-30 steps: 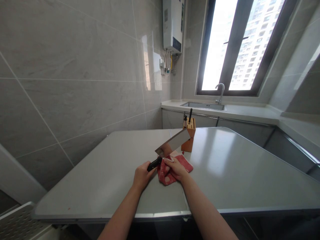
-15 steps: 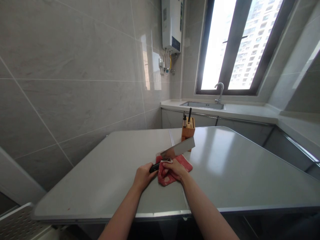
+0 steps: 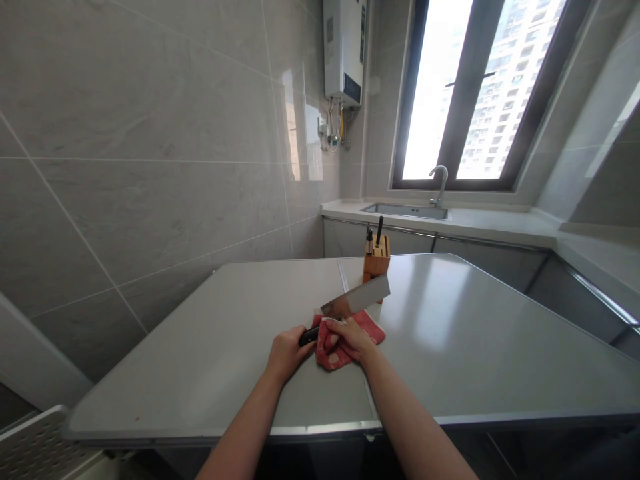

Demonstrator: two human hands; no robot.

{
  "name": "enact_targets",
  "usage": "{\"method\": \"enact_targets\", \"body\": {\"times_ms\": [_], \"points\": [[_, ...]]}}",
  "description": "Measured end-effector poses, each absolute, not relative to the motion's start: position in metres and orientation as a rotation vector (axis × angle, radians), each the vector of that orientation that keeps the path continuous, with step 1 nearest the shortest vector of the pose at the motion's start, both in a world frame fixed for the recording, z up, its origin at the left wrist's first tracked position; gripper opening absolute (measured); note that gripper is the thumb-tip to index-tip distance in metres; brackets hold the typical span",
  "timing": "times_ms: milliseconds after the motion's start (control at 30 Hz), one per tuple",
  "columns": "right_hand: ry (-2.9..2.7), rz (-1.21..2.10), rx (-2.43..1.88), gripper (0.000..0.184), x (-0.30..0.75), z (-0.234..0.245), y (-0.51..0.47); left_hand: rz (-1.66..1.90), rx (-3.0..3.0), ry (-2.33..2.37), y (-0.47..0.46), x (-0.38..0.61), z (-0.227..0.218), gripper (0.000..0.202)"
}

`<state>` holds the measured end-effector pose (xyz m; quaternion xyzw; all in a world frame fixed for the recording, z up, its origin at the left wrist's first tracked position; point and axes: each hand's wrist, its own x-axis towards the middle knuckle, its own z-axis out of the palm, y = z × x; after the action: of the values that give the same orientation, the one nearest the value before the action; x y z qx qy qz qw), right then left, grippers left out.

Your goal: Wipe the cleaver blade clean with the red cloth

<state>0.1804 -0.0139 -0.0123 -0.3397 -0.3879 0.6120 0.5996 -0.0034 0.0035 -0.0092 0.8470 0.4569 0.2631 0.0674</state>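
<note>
**Broad steel cleaver (image 3: 354, 299) held low in a red-and-white cloth (image 3: 331, 353)**

The left hand (image 3: 286, 353) is closed firmly around the cleaver's black handle (image 3: 309, 337). The right hand (image 3: 353, 337) is closed on a bunch of the cloth, pressed to the blade near its heel; I cannot tell whether its fingers reach bare steel. The cleaver hovers just above a pale grey tabletop (image 3: 225, 347), and its blade points to about 2 o'clock from the left hand, towards a bamboo knife block (image 3: 376, 261). Behind that, at about 1 o'clock, lie a stainless steel sink (image 3: 405, 211) and a curved faucet (image 3: 440, 183).

The cleaver looks stiff and blade-heavy, and its polished steel could be slippery, especially if damp. The handle is the safe place to hold it, with the cloth kept to the flat or the spine, clear of the edge. The soft cloth will bunch and slide easily.

A second ago, the blade stood more steeply. Now it lies flatter, much as it did half a second ago, and the cloth is bunched tighter around the heel.
</note>
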Motion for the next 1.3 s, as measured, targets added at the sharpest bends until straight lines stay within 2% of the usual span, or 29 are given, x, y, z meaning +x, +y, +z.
{"method": "enact_targets", "body": {"times_ms": [233,533,933,1300], "points": [[-0.886,1.424,-0.717,0.037,0.1813,-0.0153,-0.0109,0.826,2.602,1.387,0.0053,-0.0047,-0.0107,0.029],[-0.872,1.447,-0.726,0.022,0.1820,-0.0148,-0.0112,0.871,2.578,1.399,0.0044,-0.0045,-0.0105,0.028],[-0.829,1.458,-0.692,0.033,0.1806,-0.0123,-0.0092,0.961,2.477,1.426,0.0073,-0.0049,-0.0119,0.028],[-0.856,1.461,-0.719,0.029,0.1818,-0.0172,-0.0074,0.981,2.472,1.443,0.0093,-0.0053,-0.0139,0.030]]}}
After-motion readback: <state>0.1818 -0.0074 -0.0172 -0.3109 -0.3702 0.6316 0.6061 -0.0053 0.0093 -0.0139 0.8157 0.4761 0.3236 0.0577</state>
